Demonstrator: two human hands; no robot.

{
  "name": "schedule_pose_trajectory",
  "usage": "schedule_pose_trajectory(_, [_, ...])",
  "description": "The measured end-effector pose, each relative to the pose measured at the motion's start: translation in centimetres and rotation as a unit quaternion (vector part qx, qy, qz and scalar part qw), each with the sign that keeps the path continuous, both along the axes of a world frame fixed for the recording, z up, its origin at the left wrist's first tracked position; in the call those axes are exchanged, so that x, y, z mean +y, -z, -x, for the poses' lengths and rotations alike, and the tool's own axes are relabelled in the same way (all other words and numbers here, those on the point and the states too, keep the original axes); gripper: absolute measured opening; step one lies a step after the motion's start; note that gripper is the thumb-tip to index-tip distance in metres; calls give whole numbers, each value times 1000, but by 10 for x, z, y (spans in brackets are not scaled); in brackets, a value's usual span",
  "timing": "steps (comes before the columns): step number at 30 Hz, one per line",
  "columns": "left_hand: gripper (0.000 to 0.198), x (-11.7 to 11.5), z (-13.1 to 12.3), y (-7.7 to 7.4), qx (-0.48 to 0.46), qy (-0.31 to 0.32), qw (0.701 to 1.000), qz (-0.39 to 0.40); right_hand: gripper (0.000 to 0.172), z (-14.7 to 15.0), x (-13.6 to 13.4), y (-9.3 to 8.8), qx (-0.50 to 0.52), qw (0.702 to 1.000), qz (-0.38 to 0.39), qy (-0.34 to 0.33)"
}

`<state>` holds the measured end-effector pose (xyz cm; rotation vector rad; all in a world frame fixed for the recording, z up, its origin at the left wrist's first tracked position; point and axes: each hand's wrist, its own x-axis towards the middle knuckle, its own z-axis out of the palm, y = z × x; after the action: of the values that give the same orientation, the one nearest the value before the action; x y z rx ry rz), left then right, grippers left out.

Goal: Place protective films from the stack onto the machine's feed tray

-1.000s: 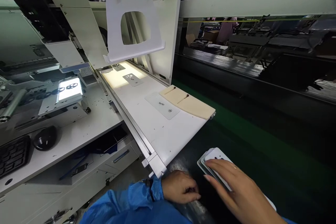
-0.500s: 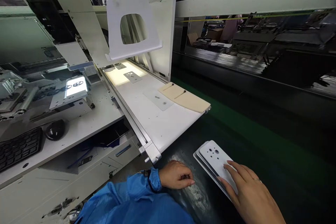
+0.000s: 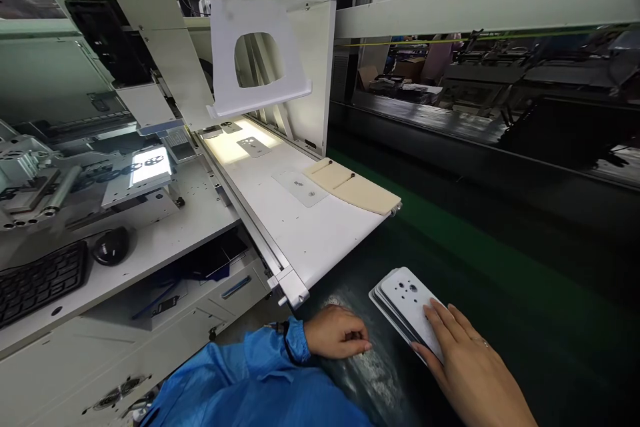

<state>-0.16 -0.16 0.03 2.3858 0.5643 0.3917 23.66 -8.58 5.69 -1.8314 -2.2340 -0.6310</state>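
Note:
A stack of thin white phone back panels [image 3: 413, 303] with round camera holes lies on the dark surface, its edges slightly fanned. Over its near end is my right hand [image 3: 465, 360], the thumb along the left edge and the fingertips by the right edge, closed across the stack. That end is hidden under the palm. My left hand [image 3: 336, 333] rests on the dark surface left of the stack, fingers curled in and nothing visible in them.
Ahead, a white conveyor belt [image 3: 320, 253] carries a clear panel [image 3: 300, 188] and a grey panel [image 3: 253, 147]. A cream guide plate [image 3: 353, 185] overhangs its right side. Leftward are a mouse [image 3: 111, 246], a keyboard [image 3: 45, 277] and a machine with a lit panel [image 3: 150, 165].
My right hand has shifted slightly up and left over the stack. My left hand stays where it was. The view has tilted a little.

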Motion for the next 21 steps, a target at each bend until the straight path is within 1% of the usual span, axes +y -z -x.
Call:
schedule_pose_trajectory(3, [15, 0, 0, 0, 1, 3, 1000, 0, 55, -3, 1, 12, 32, 999, 24, 3])
schedule_pose_trajectory(6, [15, 0, 0, 0, 6, 5, 1000, 1, 47, -5, 2, 20, 49, 999, 19, -12])
schedule_pose_trajectory(8, [15, 0, 0, -1, 10, 5, 1000, 0, 44, -5, 2, 22, 56, 998, 15, -17])
schedule_pose_trajectory(10, [15, 1, 0, -1, 9, 4, 1000, -1, 42, -5, 1, 19, 64, 998, 14, -17])
schedule_pose_trajectory(12, [14, 1, 0, -1, 4, 6, 1000, -1, 41, -5, 0, 12, 62, 998, 20, -22])
schedule_pose_trajectory(16, [15, 1, 0, -1, 8, 4, 1000, 6, 44, -5, -2, -5, 30, 997, 40, -63])
schedule_pose_trajectory(18, [15, 1, 0, -1, 8, 5, 1000, 8, 47, -5, -2, -5, 30, 997, 30, -60])
schedule_pose_trajectory(21, [15, 1, 0, -1, 6, 9, 1000, 5, 52, -6, -1, 7, 61, 998, 21, -20])
